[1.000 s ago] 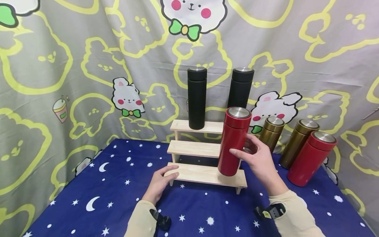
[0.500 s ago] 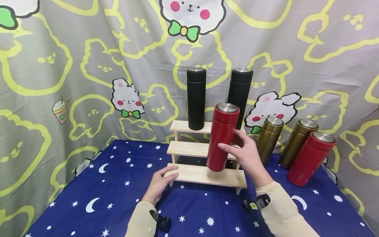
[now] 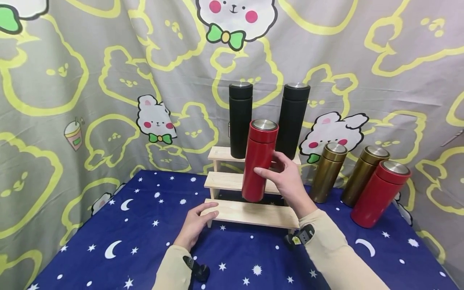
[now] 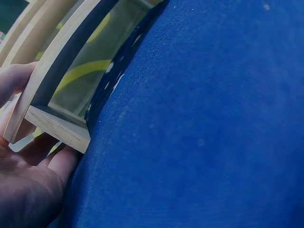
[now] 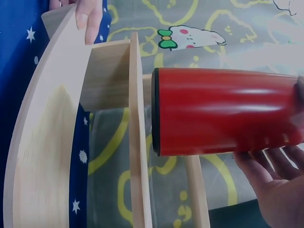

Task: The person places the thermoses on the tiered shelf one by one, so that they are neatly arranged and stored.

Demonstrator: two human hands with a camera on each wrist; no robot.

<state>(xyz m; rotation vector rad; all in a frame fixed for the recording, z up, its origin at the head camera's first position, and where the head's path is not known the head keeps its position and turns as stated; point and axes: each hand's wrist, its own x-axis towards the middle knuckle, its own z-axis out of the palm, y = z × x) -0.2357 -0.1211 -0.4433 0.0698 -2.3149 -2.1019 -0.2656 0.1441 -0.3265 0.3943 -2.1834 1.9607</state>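
Fingers of right hand [image 3: 286, 177] curl round the red flask [image 3: 258, 160] mid-body, thumb in front; flask upright, base just above the middle step [image 3: 224, 182] of the wooden stepped rack [image 3: 253, 213], near its front edge. Left hand [image 3: 195, 223] rests on the bottom step's left corner, fingers fairly straight over the edge, thumb underneath in the wrist view. Two black flasks [image 3: 240, 119] stand on the top step directly behind. Middle step left of the red flask is bare. Two gold flasks [image 3: 326, 172] and another red one [image 3: 378, 194] stand on the blue cloth [image 3: 145, 241] to the right, well apart.
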